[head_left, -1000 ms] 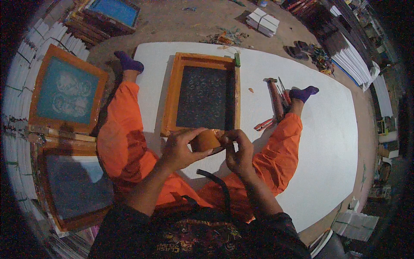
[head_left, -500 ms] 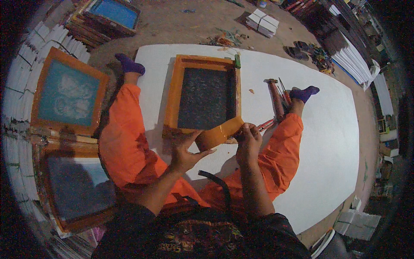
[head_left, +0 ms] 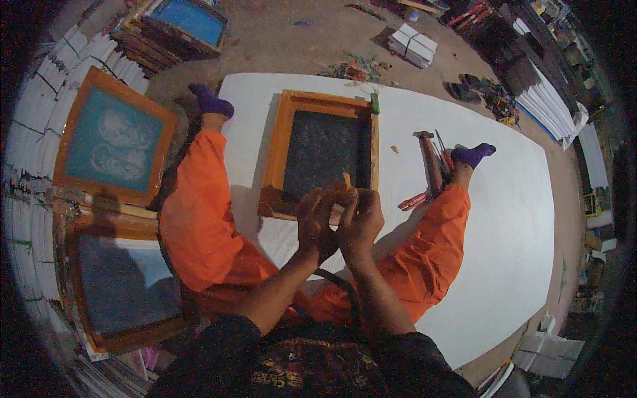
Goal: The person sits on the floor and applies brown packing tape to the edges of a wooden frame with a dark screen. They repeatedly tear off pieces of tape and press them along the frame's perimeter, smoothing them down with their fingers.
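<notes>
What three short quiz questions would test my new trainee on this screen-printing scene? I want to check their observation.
1. True or false: both hands, left hand and right hand, meet over the near edge of the orange-framed screen.
2. What colour are the socks?
3. The tools lie by which foot: A left, B right?

Key: 1 true; 2 purple; 3 B.
</notes>
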`<state>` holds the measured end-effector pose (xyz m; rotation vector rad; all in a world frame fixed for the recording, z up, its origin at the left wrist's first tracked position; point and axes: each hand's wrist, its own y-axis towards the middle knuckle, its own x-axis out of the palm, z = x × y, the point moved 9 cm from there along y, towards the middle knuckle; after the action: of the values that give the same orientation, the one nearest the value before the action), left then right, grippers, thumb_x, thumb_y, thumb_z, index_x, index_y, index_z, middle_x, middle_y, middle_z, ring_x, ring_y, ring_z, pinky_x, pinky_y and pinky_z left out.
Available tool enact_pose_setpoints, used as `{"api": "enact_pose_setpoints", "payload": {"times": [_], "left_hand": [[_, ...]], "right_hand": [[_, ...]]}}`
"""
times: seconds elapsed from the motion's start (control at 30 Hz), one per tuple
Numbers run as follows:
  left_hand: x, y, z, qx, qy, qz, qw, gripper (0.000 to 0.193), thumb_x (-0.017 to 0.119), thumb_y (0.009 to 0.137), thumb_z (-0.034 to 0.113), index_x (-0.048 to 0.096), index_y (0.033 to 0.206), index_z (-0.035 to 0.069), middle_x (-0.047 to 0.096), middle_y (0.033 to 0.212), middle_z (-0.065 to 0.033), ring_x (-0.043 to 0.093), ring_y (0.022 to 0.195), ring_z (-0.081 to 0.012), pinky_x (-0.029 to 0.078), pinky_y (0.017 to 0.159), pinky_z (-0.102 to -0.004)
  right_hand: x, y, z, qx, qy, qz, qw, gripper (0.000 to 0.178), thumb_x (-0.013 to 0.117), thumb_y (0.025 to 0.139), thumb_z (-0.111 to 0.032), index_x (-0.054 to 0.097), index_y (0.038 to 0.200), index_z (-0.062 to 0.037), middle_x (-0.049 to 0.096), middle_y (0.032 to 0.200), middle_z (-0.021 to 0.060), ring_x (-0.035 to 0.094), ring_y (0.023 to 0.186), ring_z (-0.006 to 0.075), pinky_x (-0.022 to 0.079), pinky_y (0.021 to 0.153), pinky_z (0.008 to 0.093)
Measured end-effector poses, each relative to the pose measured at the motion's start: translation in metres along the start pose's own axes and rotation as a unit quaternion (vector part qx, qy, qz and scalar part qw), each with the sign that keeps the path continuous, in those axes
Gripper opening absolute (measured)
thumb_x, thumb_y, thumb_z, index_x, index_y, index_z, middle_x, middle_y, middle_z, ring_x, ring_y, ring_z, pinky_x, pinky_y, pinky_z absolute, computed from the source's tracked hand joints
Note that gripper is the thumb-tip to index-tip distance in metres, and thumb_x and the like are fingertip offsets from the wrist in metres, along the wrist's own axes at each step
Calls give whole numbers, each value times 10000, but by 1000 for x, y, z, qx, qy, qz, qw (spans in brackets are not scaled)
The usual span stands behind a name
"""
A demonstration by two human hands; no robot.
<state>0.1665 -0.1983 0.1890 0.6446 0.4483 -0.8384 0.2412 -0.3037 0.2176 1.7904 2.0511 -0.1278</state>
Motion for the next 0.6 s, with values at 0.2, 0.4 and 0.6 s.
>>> {"api": "enact_pose_setpoints", "payload": {"times": [0.2, 0.4, 0.6], "left_hand": [[-20, 10, 5, 28, -9, 66, 997, 314, 664, 926, 262, 713, 1194, 105, 682, 1213, -71, 598, 1183, -283, 385, 1091, -500], [-7, 3, -22, 2, -5, 65, 998, 268, 671, 912, 258, 746, 1109, 94, 716, 1105, -82, 640, 1098, -290, 419, 1040, -493], [13, -8, -74, -142, -98, 74, 982, 247, 697, 899, 238, 743, 1039, 38, 727, 1043, -121, 686, 945, -332, 536, 830, -413]], "right_hand": [[8, -10, -29, -118, -111, 45, 986, 121, 650, 979, -130, 635, 991, -10, 700, 901, 157, 718, 814, 311, 555, 729, 404], [16, -16, -30, -135, -130, 39, 982, 98, 680, 932, -97, 645, 977, -16, 692, 903, 158, 688, 868, 369, 538, 772, 445], [6, -17, -28, -243, -77, -20, 967, 322, 739, 892, -123, 625, 1170, -10, 659, 1123, 176, 669, 958, 334, 528, 836, 421]]}}
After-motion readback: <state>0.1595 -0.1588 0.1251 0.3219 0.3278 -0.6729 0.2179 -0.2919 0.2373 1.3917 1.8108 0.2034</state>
